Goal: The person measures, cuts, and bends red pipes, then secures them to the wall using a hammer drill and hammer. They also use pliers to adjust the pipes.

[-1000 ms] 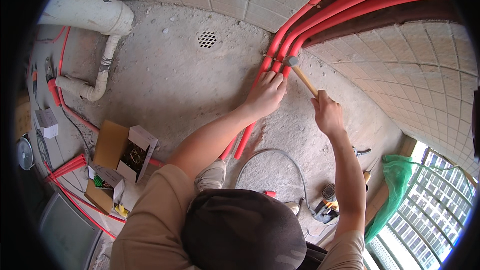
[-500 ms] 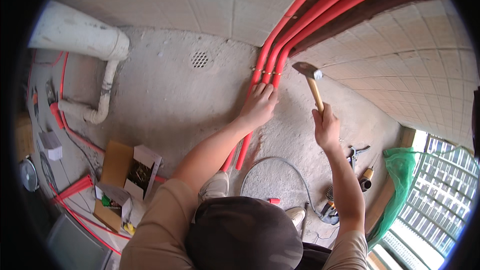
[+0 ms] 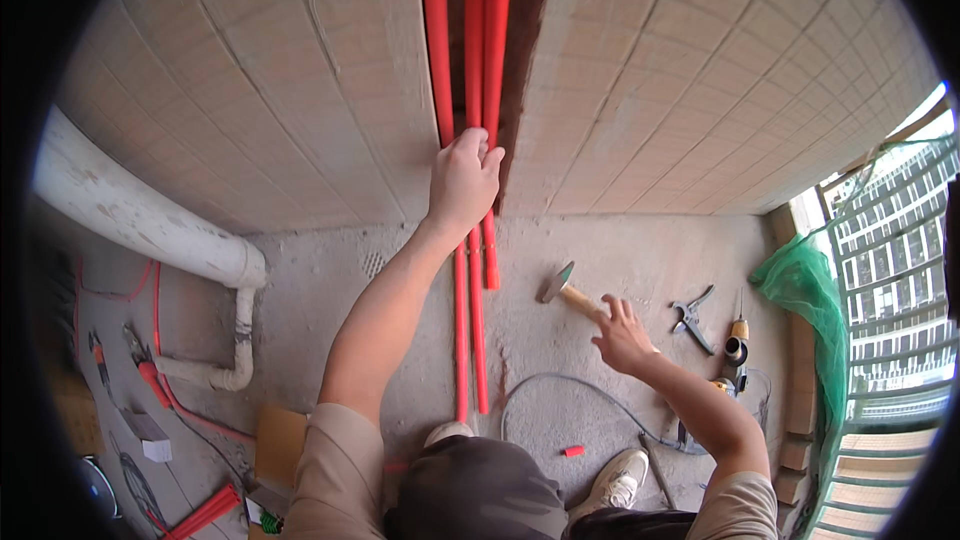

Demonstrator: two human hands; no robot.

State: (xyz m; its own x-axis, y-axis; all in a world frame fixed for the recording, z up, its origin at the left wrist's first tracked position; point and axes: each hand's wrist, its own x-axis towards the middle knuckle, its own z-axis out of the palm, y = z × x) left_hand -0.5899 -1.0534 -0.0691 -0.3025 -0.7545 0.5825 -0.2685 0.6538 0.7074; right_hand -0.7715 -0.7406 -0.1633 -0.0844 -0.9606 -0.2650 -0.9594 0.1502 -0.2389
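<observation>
Three red pipes run down a dark slot in the wall and on over the floor, ending at different lengths. My left hand is closed around the pipes near the bottom of the slot; its fingers hide which of them it grips. Lower down on the right, my right hand has its fingers spread at the handle end of a hammer. The hammer has a metal head and a wooden handle, and seems to lie on the floor.
At right are a clamp-like tool, a power tool and green netting beside a window. A cable curves near my shoes. At left are a white drainpipe, an open cardboard box and red pipe pieces.
The view has turned toward the wall slot. My left hand has moved up the pipes from the floor. My right hand has lowered the hammer and its fingers have spread from the handle.
</observation>
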